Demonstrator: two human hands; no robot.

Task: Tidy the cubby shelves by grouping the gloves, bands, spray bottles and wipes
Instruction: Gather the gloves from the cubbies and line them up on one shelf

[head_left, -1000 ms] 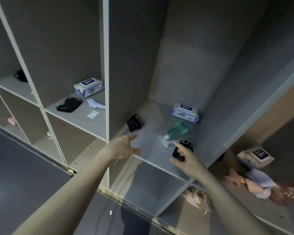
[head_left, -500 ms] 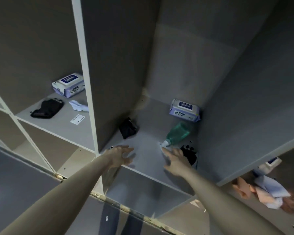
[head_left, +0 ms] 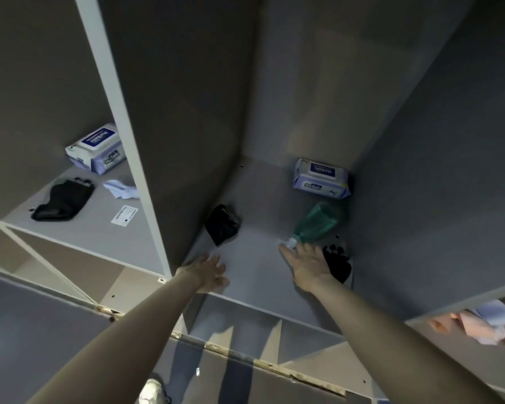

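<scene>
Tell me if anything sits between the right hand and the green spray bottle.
Nothing visible does. The right hand is open, its fingertips right at the white nozzle of the green spray bottle lying on its side; the black glove lies beside the hand, not between.

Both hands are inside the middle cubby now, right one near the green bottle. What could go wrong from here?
1. The green spray bottle lies on its side with its nozzle at the right hand; a push rather than a grip may roll it toward the wipes pack.
2. The black glove sits right beside that hand and could get dragged off the shelf edge.
3. The left hand hovers open, short of the other black glove.
</scene>
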